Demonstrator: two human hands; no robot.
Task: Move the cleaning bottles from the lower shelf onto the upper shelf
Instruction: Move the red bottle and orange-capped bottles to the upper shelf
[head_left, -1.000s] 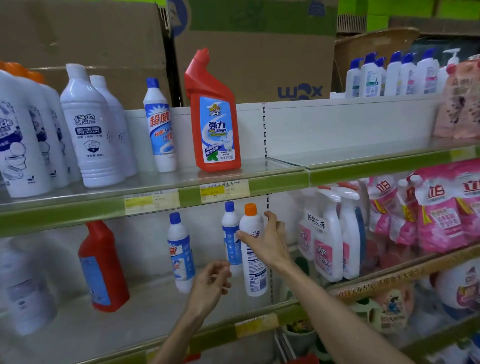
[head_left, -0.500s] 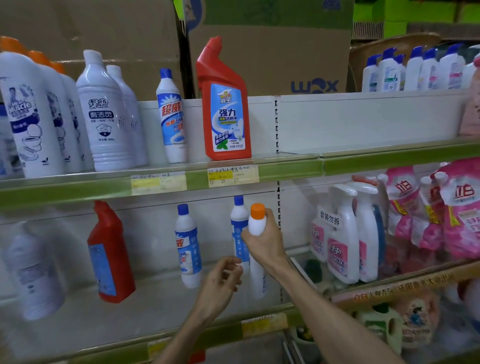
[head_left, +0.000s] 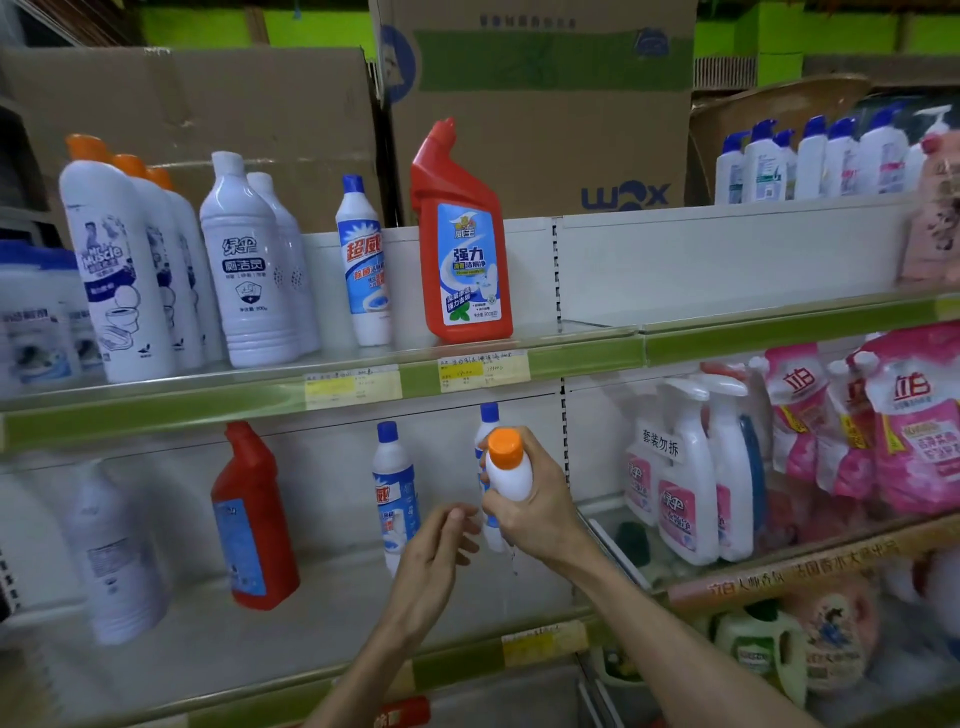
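Observation:
My right hand (head_left: 540, 512) grips a white bottle with an orange cap (head_left: 506, 465), tilted toward me above the lower shelf (head_left: 311, 649). My left hand (head_left: 439, 551) hovers just left of it, fingers apart, holding nothing. On the lower shelf stand a blue-capped bottle (head_left: 395, 493), a second blue-capped bottle (head_left: 488, 421) partly hidden behind my right hand, a red bottle (head_left: 252, 519) and a blurred white bottle (head_left: 117, 561). The upper shelf (head_left: 587, 353) carries a red angled-neck bottle (head_left: 462, 244), a blue-capped bottle (head_left: 363, 265) and several white bottles (head_left: 249, 270).
The upper shelf has bare room right of the red angled-neck bottle. White spray bottles (head_left: 691, 483) and pink refill pouches (head_left: 883, 421) fill the lower right bay. Cardboard boxes (head_left: 540, 104) stand behind the upper shelf. More blue-capped bottles (head_left: 810, 161) sit on the top right.
My right hand closed on the orange-capped bottle, lifted it off the lower shelf and tilted it toward me. My left hand stayed low beside it.

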